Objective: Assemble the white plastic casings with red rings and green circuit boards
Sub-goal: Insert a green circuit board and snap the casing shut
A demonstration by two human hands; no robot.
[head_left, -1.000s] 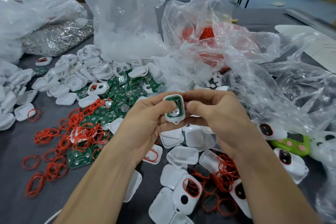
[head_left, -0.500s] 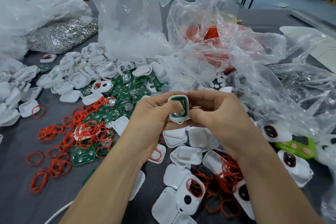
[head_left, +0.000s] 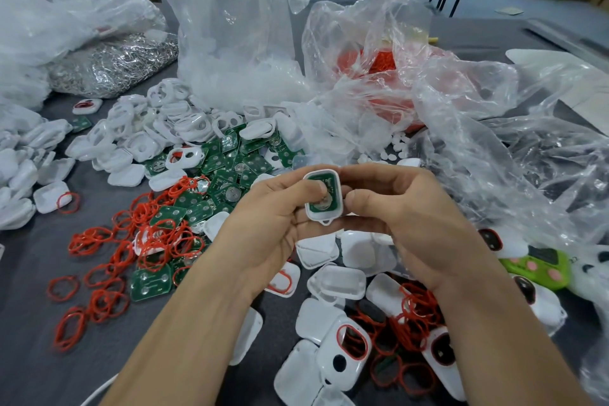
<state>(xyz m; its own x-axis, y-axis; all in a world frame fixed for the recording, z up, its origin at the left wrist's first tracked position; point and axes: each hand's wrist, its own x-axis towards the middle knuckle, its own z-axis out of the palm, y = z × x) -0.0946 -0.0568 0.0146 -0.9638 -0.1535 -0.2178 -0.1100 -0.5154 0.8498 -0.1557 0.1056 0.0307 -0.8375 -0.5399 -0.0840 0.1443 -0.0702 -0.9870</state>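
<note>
Above the table's middle I hold a white plastic casing (head_left: 333, 210) upright, with a green circuit board (head_left: 330, 183) seated inside it. My left hand (head_left: 268, 227) grips the casing from the left, its thumb pressing on the board. My right hand (head_left: 408, 214) holds the casing's right edge with its fingertips. Loose red rings (head_left: 108, 251) lie scattered at the left, next to a heap of green circuit boards (head_left: 230, 168). More white casings (head_left: 336, 280) lie below my hands, some with red rings fitted.
Crumpled clear plastic bags (head_left: 478, 129) crowd the back and right; one holds red rings (head_left: 382, 63), one white parts (head_left: 237, 76). A bag of silver metal pieces (head_left: 108, 63) sits back left. White casing halves (head_left: 138, 135) pile at the left. A green toy-like case (head_left: 540, 265) lies right.
The casing with the board stays between both hands. My left thumb has slid further onto the board, and my right thumb has come off the casing's face.
</note>
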